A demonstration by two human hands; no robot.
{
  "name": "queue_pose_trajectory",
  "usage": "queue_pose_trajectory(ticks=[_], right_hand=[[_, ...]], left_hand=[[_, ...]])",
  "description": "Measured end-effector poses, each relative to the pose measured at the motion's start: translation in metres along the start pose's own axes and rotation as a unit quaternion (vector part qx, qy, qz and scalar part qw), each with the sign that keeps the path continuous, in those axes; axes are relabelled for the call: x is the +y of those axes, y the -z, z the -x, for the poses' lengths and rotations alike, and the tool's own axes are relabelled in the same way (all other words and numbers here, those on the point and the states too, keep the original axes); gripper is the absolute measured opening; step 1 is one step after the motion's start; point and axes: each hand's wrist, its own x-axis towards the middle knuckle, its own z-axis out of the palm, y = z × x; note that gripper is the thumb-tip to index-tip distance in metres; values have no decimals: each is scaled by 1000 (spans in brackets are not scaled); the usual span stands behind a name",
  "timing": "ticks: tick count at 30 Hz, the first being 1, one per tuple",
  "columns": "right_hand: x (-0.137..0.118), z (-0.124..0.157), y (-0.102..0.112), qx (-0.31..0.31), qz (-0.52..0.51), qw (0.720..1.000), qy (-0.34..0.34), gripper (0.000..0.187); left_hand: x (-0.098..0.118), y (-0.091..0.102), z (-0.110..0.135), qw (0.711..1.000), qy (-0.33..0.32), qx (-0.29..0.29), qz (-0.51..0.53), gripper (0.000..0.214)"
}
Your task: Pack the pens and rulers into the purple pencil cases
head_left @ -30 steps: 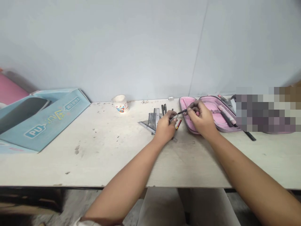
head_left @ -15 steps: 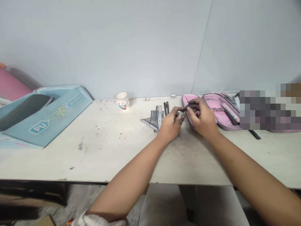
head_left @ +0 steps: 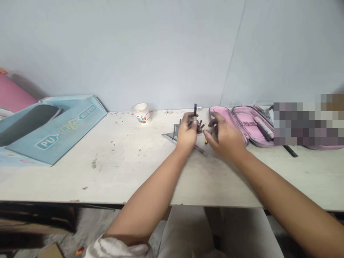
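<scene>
My left hand is closed around a pen with a dark blue end, which stands nearly upright out of the fingers. Its lower part is hidden by the hand. To the right, my right hand has thumb and fingers apart with nothing seen between them, in front of an open pink pencil case. Under and beside the left hand lies a clear set square, partly covered. Small red and yellow-tipped stick ends show between the hands; their kind is unclear.
A white eraser-like block and a patterned paper cup stand near the wall. At the left leans a light blue box. A black strip lies right of the case, beside a blurred-out patch.
My hands have moved apart. The dark blue-ended pen now points up from my left hand, which has shifted left; my right hand's fingers have opened.
</scene>
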Motion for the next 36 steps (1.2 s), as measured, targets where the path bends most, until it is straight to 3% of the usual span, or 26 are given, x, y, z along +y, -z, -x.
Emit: queue_pose_trajectory(ticks=[5, 7, 9, 12, 15, 18, 22, 28, 32, 36], right_hand=[[-18, 10, -4, -196, 117, 968, 106, 23], [-17, 9, -4, -218, 120, 963, 107, 18], [-8, 5, 0, -173, 96, 977, 73, 19], [13, -4, 10, -22, 33, 999, 3, 20], [33, -10, 19, 115, -28, 991, -60, 24], [43, -12, 21, 170, -66, 978, -97, 23], [46, -13, 16, 156, -95, 980, -76, 19], [41, -13, 8, 64, -148, 987, 2, 15], [35, -11, 7, 8, -156, 985, -67, 15], [38, -12, 9, -24, -85, 987, -132, 37]], left_hand=[[2, 10, -8, 997, 35, 62, 0, 11], [0, 11, -9, 997, 34, 65, -20, 11], [-3, 12, -10, 997, 26, 56, -40, 14], [-9, 12, -11, 996, 21, 31, -78, 19], [-14, 12, -10, 987, 15, 4, -159, 22], [-15, 11, -6, 969, -2, -34, -243, 25], [-10, 9, 1, 944, -15, -75, -321, 26], [-5, 7, 6, 930, -31, -124, -345, 24], [-2, 6, 7, 938, -38, -110, -327, 27], [2, 5, 7, 937, -52, -105, -330, 23]])
